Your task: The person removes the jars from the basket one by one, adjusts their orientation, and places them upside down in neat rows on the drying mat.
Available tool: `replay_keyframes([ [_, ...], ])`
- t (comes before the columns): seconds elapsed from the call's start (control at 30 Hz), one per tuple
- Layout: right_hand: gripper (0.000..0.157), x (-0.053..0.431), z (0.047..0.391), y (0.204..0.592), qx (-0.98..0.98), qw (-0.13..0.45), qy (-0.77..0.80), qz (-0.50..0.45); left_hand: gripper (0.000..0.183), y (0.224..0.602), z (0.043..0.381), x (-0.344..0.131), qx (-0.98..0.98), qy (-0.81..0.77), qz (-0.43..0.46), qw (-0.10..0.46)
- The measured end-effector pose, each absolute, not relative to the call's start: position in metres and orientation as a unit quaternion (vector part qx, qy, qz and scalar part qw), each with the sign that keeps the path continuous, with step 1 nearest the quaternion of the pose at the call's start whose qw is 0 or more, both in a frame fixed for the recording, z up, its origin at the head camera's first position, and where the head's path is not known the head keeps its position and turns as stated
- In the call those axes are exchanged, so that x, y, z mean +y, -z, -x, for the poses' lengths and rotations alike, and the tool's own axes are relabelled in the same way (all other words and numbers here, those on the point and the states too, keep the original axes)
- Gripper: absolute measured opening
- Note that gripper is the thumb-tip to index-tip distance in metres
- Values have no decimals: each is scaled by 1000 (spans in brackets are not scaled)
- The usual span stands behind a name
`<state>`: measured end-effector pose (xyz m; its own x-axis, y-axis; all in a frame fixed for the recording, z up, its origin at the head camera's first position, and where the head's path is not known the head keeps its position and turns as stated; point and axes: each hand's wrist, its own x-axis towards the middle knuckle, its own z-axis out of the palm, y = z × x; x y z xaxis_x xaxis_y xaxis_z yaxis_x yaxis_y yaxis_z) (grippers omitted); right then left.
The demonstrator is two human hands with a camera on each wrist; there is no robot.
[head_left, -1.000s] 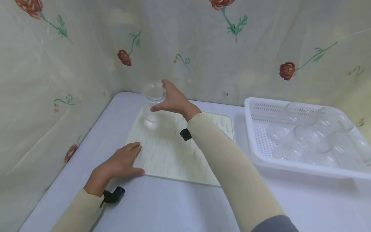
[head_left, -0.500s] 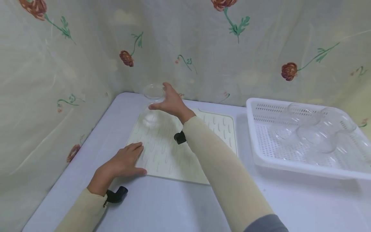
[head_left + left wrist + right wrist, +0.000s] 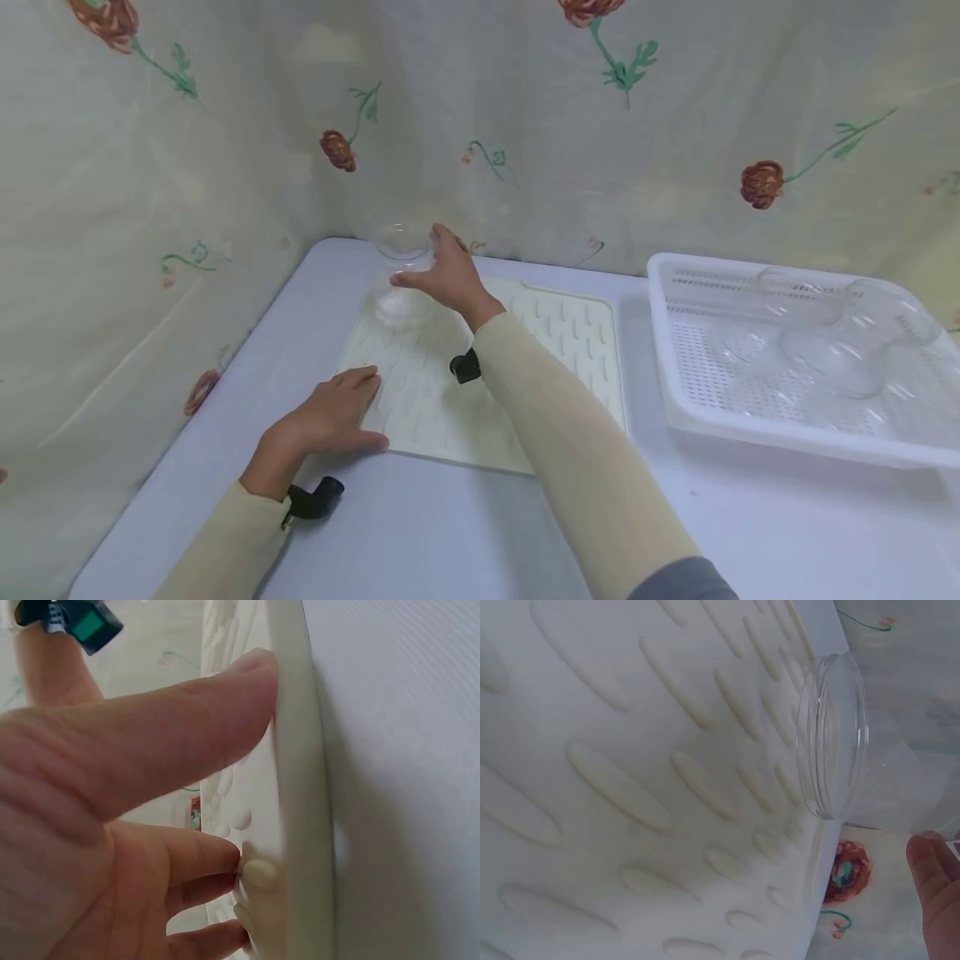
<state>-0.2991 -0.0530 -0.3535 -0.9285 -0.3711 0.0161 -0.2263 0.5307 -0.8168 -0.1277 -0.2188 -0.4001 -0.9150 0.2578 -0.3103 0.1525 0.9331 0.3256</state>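
The white table (image 3: pixel 420 537) is occupied by a white basket (image 3: pixel 772 432) of clear containers (image 3: pixel 828 358) and a ridged mat (image 3: pixel 423 408). The mat's near-left corner is touched by the left hand (image 3: pixel 330 419), fingers extended; at its far-left corner, a clear jar (image 3: pixel 399 257) is gripped by the right hand (image 3: pixel 453 277), contact with the mat unclear.

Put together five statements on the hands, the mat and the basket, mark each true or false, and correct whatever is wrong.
1. The right hand holds a clear container. True.
2. The left hand rests at the near left corner of the pale mat. True.
3. More clear containers lie in the white basket. True.
4. The white basket stands left of the pale mat. False: it stands to the right of it.
5. The pale mat is smooth all over. False: rows of raised ridges cover it.
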Motion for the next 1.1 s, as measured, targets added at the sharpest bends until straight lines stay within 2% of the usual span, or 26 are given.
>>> replay_keyframes([
  [0.47,101,-57,299,371,865,95,464,163,89,400,130,-219,967,-138,-103,187],
  [0.73,100,-59,300,377,859,74,482,157,89,401,129,-219,967,-140,-102,186],
  [1.1,99,-63,301,392,841,72,512,160,89,400,129,-217,968,-138,-84,191],
])
